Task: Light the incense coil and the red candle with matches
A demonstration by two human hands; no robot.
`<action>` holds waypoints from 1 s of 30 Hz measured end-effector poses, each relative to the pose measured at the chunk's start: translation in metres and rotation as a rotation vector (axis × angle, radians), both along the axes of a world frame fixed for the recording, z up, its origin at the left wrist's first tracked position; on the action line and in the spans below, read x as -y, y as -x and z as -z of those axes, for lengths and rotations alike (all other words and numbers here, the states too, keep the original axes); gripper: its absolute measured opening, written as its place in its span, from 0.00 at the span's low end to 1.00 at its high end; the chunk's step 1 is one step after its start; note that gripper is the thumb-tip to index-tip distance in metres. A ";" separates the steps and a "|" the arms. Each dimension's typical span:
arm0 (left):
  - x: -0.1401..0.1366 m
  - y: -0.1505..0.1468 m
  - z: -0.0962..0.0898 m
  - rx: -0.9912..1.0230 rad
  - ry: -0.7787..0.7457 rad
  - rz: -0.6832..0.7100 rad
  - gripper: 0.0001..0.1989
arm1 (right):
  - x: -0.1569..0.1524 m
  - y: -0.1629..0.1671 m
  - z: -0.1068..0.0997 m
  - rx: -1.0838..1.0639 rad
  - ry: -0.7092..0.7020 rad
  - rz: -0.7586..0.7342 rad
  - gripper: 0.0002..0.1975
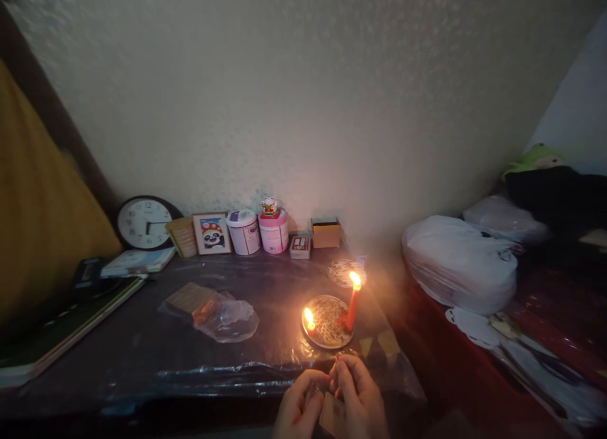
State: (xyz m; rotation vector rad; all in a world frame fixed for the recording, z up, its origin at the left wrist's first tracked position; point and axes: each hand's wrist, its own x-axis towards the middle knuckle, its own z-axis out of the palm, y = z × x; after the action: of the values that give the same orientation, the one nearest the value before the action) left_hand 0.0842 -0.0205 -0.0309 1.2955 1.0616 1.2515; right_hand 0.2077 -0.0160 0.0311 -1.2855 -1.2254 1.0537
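Note:
Near the table's front edge, my left hand (301, 404) and my right hand (358, 395) are close together with fingers curled. A small tan box (333, 415), matchbox-like, sits between them, with my left fingers closed at its side. My right thumb and forefinger pinch at something tiny with a reddish tip; its kind is hidden. Just beyond the hands lies a round metal plate (327, 328) with a dark patterned surface. On its right edge a tall red candle (352, 309) burns, leaning slightly. A short, burned-down candle (310, 328) is alight on its left.
Behind stand a matchbox with a red label (300, 246), an open cardboard box (325, 234), two tins (244, 233), a framed panda picture (212, 234) and a clock (145, 222). Plastic packaging (227, 319) lies left. White bags (458, 262) sit right. Another plate (342, 272) is behind the candles.

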 end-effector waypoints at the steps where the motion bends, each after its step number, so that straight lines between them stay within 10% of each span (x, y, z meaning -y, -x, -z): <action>1: 0.000 0.000 -0.002 0.005 -0.007 0.003 0.14 | 0.000 0.000 0.000 0.002 0.003 0.000 0.17; 22: 0.019 0.004 -0.019 -0.066 -0.008 -0.177 0.16 | -0.004 0.003 -0.001 -0.046 0.037 0.043 0.19; 30: 0.015 -0.008 -0.006 0.075 0.036 0.071 0.22 | -0.001 0.002 0.000 -0.151 0.062 0.065 0.17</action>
State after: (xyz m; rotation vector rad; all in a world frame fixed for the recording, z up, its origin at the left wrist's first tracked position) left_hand 0.0917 -0.0358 -0.0246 1.2391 0.9726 1.2129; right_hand 0.2057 -0.0145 0.0310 -1.2604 -1.0385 1.1274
